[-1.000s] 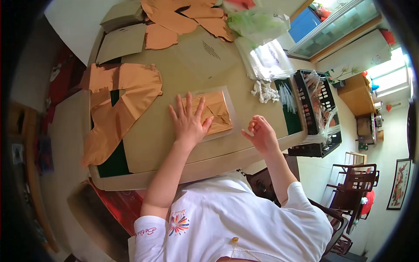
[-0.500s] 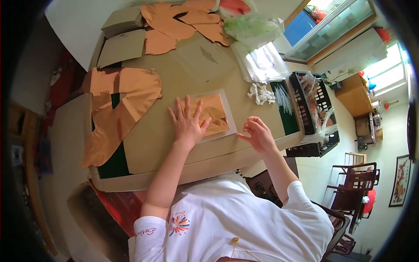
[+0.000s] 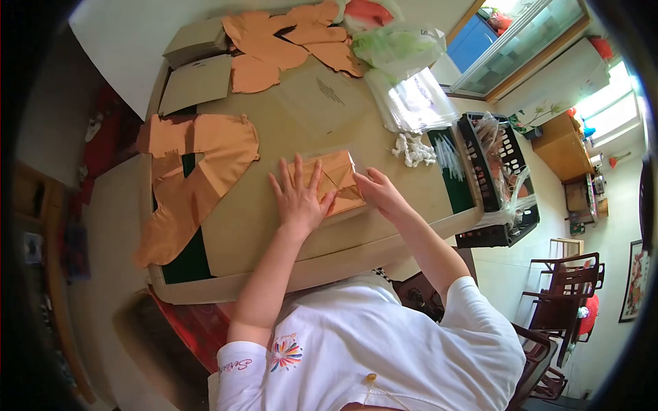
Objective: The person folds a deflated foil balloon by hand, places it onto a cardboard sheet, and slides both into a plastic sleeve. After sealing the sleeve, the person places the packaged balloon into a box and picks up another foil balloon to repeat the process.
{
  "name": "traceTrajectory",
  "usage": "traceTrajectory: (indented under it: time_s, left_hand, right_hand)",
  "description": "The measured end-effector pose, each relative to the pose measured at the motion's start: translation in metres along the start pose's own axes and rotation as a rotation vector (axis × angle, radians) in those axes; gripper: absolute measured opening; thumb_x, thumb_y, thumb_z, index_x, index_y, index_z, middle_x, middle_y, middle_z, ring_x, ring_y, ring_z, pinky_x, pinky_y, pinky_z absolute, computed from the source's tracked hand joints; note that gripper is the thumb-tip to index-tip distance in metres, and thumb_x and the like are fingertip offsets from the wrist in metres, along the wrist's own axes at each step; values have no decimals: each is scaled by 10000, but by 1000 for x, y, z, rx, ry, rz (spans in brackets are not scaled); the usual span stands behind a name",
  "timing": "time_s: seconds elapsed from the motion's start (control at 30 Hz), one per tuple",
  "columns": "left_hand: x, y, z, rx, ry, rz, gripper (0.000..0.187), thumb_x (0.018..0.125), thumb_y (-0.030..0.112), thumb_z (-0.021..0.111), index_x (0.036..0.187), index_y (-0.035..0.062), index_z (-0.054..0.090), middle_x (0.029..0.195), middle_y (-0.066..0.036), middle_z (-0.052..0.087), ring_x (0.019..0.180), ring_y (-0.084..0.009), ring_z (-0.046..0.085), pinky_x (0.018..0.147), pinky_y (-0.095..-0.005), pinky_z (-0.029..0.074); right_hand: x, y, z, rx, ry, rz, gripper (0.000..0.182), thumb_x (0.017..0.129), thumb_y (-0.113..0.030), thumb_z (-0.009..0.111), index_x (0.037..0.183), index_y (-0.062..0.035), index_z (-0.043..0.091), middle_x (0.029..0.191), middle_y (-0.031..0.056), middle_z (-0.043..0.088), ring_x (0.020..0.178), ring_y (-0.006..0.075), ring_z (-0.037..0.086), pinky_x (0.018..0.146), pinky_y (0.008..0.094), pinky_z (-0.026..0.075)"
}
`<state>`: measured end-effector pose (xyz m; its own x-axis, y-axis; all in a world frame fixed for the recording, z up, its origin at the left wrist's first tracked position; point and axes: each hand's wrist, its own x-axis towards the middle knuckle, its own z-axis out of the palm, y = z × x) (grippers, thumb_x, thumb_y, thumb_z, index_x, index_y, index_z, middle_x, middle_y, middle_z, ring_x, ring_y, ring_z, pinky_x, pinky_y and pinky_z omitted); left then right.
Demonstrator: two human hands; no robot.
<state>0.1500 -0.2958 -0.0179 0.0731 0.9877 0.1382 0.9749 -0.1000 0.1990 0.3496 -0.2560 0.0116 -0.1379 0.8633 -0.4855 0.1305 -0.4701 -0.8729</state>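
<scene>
Cardboard-covered table (image 3: pixel 274 233) seen from above, with a window, a cabinet and dark wooden chairs (image 3: pixel 565 288) off to the right of the person's right arm. Left hand (image 3: pixel 299 196): flat, fingers spread, palm pressing down on the near left part of a folded copper-coloured foil packet (image 3: pixel 339 179), which lies under and just beyond the fingertips. Right hand (image 3: pixel 378 193): open and loosely curved, its fingertips touching the right edge of the same packet, so that the packet lies between the two hands and slightly ahead of both. A clear plastic sleeve (image 3: pixel 356 164) surrounds the packet; whether the right fingers pinch its edge or only rest on it cannot be told. Left of the left hand, well apart: a large irregular sheet of copper foil (image 3: pixel 199 171) spread over a dark green mat (image 3: pixel 181 257). Beyond the hands, at the far edge of the table: more foil offcuts (image 3: pixel 274 41) and flat brown cards (image 3: pixel 195 82). Beyond and to the right of the right hand: a stack of clear plastic bags (image 3: pixel 415 103), a small heap of white pieces (image 3: pixel 413 149) near it, and a black crate (image 3: pixel 497 178) at the table's right end
</scene>
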Motion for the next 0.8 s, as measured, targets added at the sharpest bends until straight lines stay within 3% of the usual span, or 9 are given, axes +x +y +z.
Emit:
traceTrajectory:
  time_s: [0.03, 0.07, 0.17, 0.27, 0.37, 0.47, 0.57, 0.7, 0.8]
  left_hand:
    - [0, 0, 0, 6, 1, -1, 734, 889, 614, 436, 1490, 230, 267, 1546, -176, 169, 1419, -434, 106, 1093, -656, 105]
    - [0, 0, 1, 12, 1, -1, 738, 889, 621, 427, 1491, 227, 264, 1546, -177, 170, 1419, -434, 107, 1093, -656, 104]
    - [-1, 0, -2, -40, 11, 1, 740, 888, 600, 459, 1492, 220, 262, 1543, -178, 178, 1417, -445, 103, 1090, -658, 112]
    - [7, -2, -12, -151, -21, -33, 662, 923, 505, 471, 1481, 201, 286, 1545, -171, 179, 1426, -422, 98, 1099, -642, 122]
    - [57, -22, -36, -225, -48, 58, 528, 957, 357, 431, 1438, 149, 369, 1544, -149, 203, 1440, -347, 122, 1129, -577, 157]
    - [119, -50, -31, -21, -65, 131, 455, 961, 172, 385, 1412, 112, 399, 1542, -117, 224, 1441, -268, 155, 1156, -508, 165]
    - [146, -70, -9, 25, -103, 254, 542, 907, 55, 405, 1443, 104, 344, 1551, -105, 199, 1444, -272, 147, 1172, -503, 120]
    - [88, -29, -5, 326, -137, 221, 514, 856, 102, 492, 1352, -17, 431, 1346, -177, 462, 1239, -337, 431, 1078, -467, 316]
    - [29, 6, -23, 298, -125, 235, 358, 885, 162, 506, 1195, 0, 581, 1067, -138, 576, 1009, -279, 529, 916, -418, 432]
  right_hand:
    - [7, -1, 5, -144, 8, -7, 595, 884, -315, 666, 1319, 16, 432, 1195, 158, 578, 1055, 242, 591, 853, 323, 484]
    - [10, 4, 16, -289, 227, -94, 645, 854, -343, 694, 1284, 73, 452, 1211, 173, 581, 1073, 241, 580, 886, 311, 466]
    - [3, -18, 8, -308, -25, -69, 617, 846, -323, 701, 1266, 74, 485, 1195, 188, 599, 1092, 224, 567, 902, 327, 456]
    - [50, 50, -20, -255, 35, -154, 471, 859, -247, 689, 1202, 41, 543, 1094, 145, 641, 996, 184, 599, 842, 314, 478]
    - [3, 14, -20, 29, -61, -132, 336, 886, -171, 652, 1150, 15, 563, 1009, 79, 652, 898, 132, 608, 773, 275, 488]
    - [-22, 8, -34, 87, -5, -60, 256, 904, -130, 628, 1118, -4, 566, 955, 37, 643, 851, 88, 593, 726, 234, 479]
    - [-33, 25, -60, 161, -37, -70, 277, 910, -140, 628, 1148, -15, 557, 951, 26, 642, 857, 79, 589, 721, 229, 476]
    - [-54, 31, -79, 274, 22, -129, 278, 924, -106, 598, 1179, -10, 546, 995, 8, 641, 860, 59, 584, 729, 206, 460]
    - [-57, 42, -98, 318, -3, -153, 277, 927, -96, 589, 1188, -16, 546, 991, 8, 646, 827, 51, 588, 702, 190, 459]
